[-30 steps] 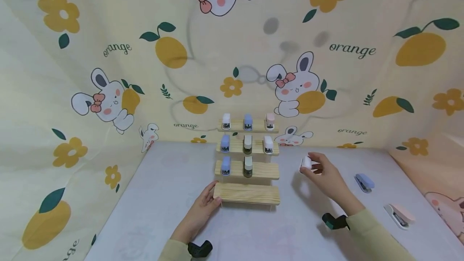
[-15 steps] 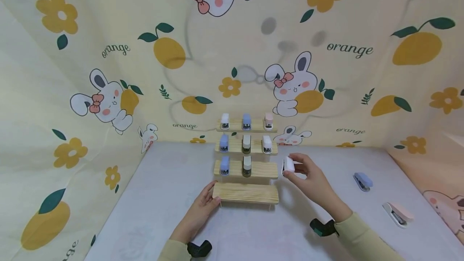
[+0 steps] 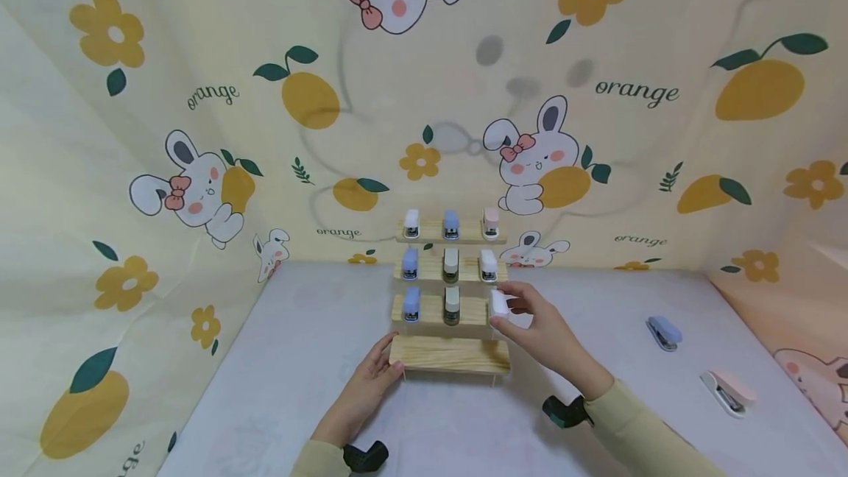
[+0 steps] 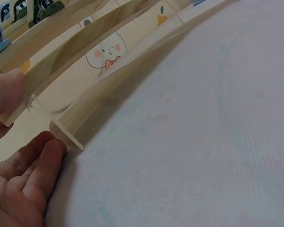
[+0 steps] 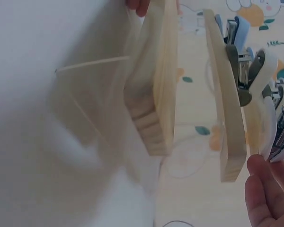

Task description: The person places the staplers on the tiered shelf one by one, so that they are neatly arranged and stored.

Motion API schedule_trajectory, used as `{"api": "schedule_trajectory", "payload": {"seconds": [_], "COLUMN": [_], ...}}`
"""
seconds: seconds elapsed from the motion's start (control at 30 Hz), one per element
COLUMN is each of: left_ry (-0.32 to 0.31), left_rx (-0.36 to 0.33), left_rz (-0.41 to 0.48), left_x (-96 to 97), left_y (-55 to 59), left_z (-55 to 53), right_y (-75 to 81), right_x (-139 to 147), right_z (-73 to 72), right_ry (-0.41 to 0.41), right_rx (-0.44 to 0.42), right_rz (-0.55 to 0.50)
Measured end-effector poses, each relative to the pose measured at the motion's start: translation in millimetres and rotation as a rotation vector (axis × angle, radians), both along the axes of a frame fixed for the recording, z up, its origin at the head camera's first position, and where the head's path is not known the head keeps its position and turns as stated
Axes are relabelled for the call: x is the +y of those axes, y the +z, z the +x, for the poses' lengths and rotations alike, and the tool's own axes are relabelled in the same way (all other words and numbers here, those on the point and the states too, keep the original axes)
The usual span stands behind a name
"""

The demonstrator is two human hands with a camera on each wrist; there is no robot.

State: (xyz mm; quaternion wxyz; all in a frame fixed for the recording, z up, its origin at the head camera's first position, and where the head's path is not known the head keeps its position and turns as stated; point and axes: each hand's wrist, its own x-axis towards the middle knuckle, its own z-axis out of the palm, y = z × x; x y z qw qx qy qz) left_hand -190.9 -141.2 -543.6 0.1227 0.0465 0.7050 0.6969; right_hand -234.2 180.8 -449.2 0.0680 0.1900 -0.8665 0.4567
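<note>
A tiered display rack [image 3: 450, 354] with wooden shelves on clear supports stands on the table. My left hand [image 3: 361, 389] grips the left end of its lowest shelf; in the left wrist view the thumb lies against the wooden board [image 4: 54, 59], with curled fingers [image 4: 31, 175] beneath. My right hand [image 3: 546, 333] pinches a small white stapler [image 3: 498, 303] at the right end of the second shelf from the bottom. Whether its base touches that shelf I cannot tell. On the same shelf stand a blue stapler [image 3: 411, 305] and a grey-green stapler [image 3: 452, 306].
Several staplers fill the two upper shelves, among them a pink stapler [image 3: 490, 223] at top right. Farther right on the white table [image 3: 278, 359] lie a blue stapler [image 3: 665, 333] and a pink stapler [image 3: 727, 393]. A patterned cloth [image 3: 371, 146] hangs behind.
My right hand has carried the white stapler leftward from beside the rack to the right end of the second shelf from the bottom. The left hand keeps its hold on the lowest shelf.
</note>
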Motion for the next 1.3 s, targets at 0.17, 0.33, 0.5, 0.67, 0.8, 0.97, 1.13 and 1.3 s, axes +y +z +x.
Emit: {"api": "schedule_trajectory", "payload": {"seconds": [0.17,0.33,0.5,0.67,0.8,0.97,1.13,1.3], "left_ry": [0.013,0.016,0.020,0.020,0.016,0.014,0.016,0.018], "left_rx": [-0.020,-0.021,-0.019,-0.019,-0.016,-0.014,-0.019,-0.022], "left_rz": [-0.005,-0.015,-0.018,-0.022,-0.023,-0.024,-0.022,-0.025], "left_x": [0.1,0.4,0.6,0.6,0.5,0.5,0.6,0.6], "left_y": [1.0,2.3,3.5,4.7,4.5,5.5,6.2,5.1], "left_z": [-0.7,0.2,0.6,1.3,1.4,1.1,1.2,1.7], "right_y": [-0.8,-3.9,-7.1,-9.0,-8.5,-9.1,-11.6,-12.8], "right_x": [-4.5,-7.0,-9.4,-11.8,-11.8,-10.2,-9.9,-10.9], "right_z": [-4.0,-5.3,-4.7,-3.1,-1.7,-2.2,-6.0,-9.7], "right_ry": [0.008,0.007,0.013,0.008,0.004,-0.007,-0.001,-0.011], "right_rx": [-0.017,-0.020,0.019,0.039,0.038,0.011,0.023,0.044], "right_rz": [-0.006,-0.005,0.005,0.019,0.027,0.050,0.051,0.050]}}
